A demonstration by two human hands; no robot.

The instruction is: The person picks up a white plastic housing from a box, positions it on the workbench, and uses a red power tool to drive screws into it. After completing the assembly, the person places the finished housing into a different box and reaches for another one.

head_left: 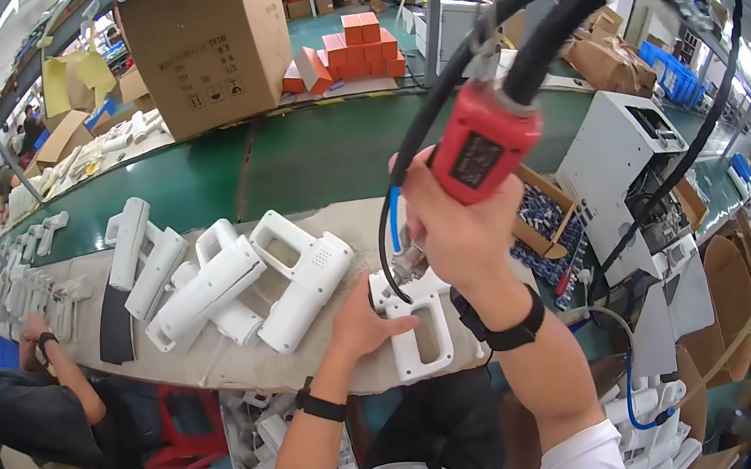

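Note:
My right hand (465,232) is wrapped round a red power screwdriver (482,140) that hangs from above, its black cables arching over to the right. The tool's tip points down at a white plastic housing with a loop handle (444,344), lying at the front edge of the bench. With my left hand (359,322) I grip the left side of this housing, thumb stretched across it. The exact contact of the tip is hidden behind my right hand and the tool. Left of my hands lie several similar white housings (312,290), some stacked over one another.
A box of small screws or fittings (540,222) and a grey-white machine (622,164) stand to the right. Behind the bench runs a green conveyor (327,151), with a large carton (205,58) and orange boxes (356,52) beyond. A co-worker (37,402) sits at left.

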